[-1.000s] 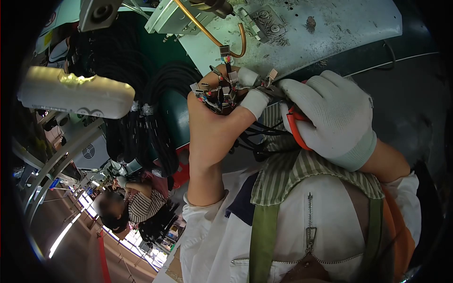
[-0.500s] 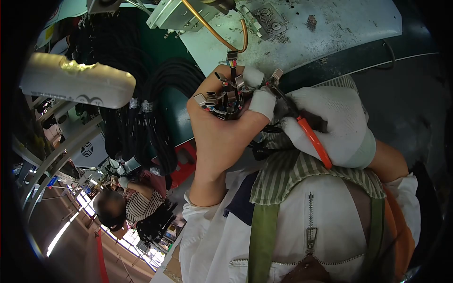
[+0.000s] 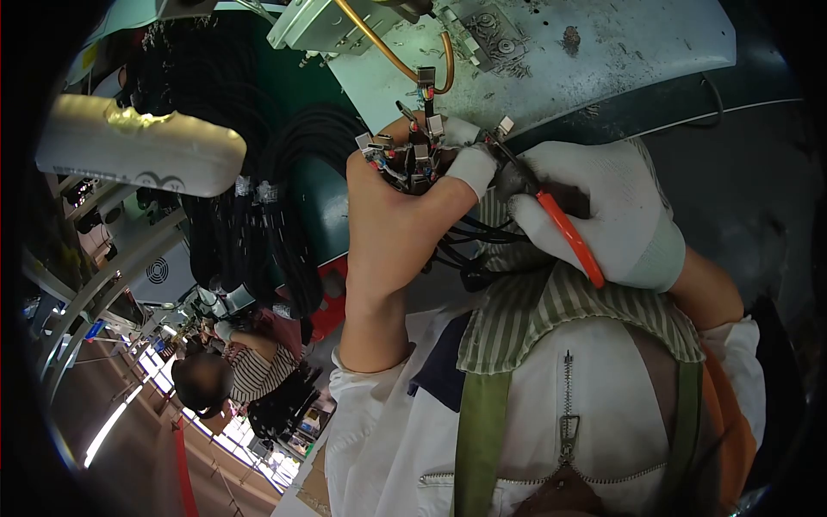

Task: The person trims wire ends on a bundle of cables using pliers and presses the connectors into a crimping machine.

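Note:
My left hand [image 3: 388, 220], with white covers on the thumb and a fingertip, is closed around a bunch of black cables [image 3: 469, 233]. Their ends stick up from the fist with small metal connectors [image 3: 421, 153] and short coloured wires. One connector [image 3: 506, 126] sits apart at the right, by my left thumb and finger. My right hand [image 3: 633, 211], in a white knitted glove, grips red-handled pliers [image 3: 571, 241]. The dark jaws lie close beside that connector and my left thumb; whether they close on its wires I cannot tell.
Beyond my hands is a pale work surface [image 3: 620, 69] with metal scraps and a machine with a copper-coloured tube [image 3: 379, 39]. Coiled black cables [image 3: 319, 142] hang at the left. A white lamp tube [image 3: 142, 146] crosses the upper left. Another person [image 3: 258, 370] sits farther off.
My left hand has shifted slightly up with the cables, and the connectors have spread differently. The pliers and my right hand have moved a little up and left.

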`<state>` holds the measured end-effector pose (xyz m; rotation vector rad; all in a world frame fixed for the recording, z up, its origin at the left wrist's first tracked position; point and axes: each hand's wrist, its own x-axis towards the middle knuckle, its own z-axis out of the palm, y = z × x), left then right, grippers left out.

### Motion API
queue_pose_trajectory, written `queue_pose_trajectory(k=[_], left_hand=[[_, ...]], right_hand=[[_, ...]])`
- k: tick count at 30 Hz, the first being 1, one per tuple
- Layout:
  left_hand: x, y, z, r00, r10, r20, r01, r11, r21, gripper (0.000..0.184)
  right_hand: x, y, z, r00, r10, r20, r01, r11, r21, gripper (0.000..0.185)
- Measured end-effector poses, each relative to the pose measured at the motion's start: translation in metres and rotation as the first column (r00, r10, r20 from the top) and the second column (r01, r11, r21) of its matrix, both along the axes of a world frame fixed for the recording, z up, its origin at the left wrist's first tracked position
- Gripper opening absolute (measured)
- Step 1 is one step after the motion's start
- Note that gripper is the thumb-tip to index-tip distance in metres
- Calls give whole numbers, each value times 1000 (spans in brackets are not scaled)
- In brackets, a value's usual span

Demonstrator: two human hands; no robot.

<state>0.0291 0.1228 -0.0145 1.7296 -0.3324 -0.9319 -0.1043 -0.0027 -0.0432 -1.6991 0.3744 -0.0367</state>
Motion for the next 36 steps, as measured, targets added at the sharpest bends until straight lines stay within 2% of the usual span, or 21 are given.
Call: queue_pose_trajectory(k=[4,6,7,9,11,12,13,15,16,17,19,21,23,25,27,33,36], left_hand=[[7,3,-8,997,-78,13,78,996,40,20],[11,2,-10,990,-72,-118,85,990,109,18],[14,1,-12,991,-73,-117,85,990,110,18],[22,0,-19,979,-67,-191,91,989,119,17],[41,1,-23,966,-55,-253,65,997,30,9],[50,2,-27,954,-73,-291,64,997,-40,9],[55,1,-30,956,-79,-283,59,995,-76,13],[55,-15,-26,954,-18,-300,-7,996,-84,17],[59,-19,-31,947,-93,-309,53,989,-136,21],[63,-25,-35,946,-97,-309,56,989,-137,21],[68,-34,-42,926,-175,-335,120,977,-177,23],[71,-42,-41,926,-182,-331,142,980,-141,24],[68,-51,-33,977,-117,-177,119,993,-4,25],[64,-59,-25,982,-112,-150,119,992,37,25],[60,-62,-23,994,-97,-51,102,990,98,23],[62,-57,-24,993,-116,-5,116,993,-27,14],[61,-58,-25,988,-145,50,145,989,7,12]], right_hand=[[1,0,-4,1000,-1,5,1,998,68,18],[0,4,-10,997,-57,44,56,998,25,18],[1,2,-10,997,-58,45,57,998,26,18],[1,-6,-8,999,-26,-42,25,999,-34,13],[4,-19,-12,990,-141,26,143,966,-213,14],[6,-28,-18,976,-147,160,194,918,-344,16],[10,-36,-18,974,-170,150,209,930,-302,17],[20,-47,-17,961,-111,254,207,896,-394,21],[25,-52,-17,950,-80,303,213,873,-438,23],[34,-61,-18,945,-51,324,204,865,-459,23],[48,-71,-17,962,-39,271,154,896,-417,23],[59,-80,-16,978,-30,206,102,931,-351,23],[64,-87,-16,986,-18,168,68,952,-299,23],[67,-93,-17,989,-6,146,44,965,-260,23],[68,-95,-17,992,2,129,29,971,-236,24],[73,-94,-18,996,16,92,1,984,-181,24],[73,-97,-18,996,19,86,-5,987,-158,24]])
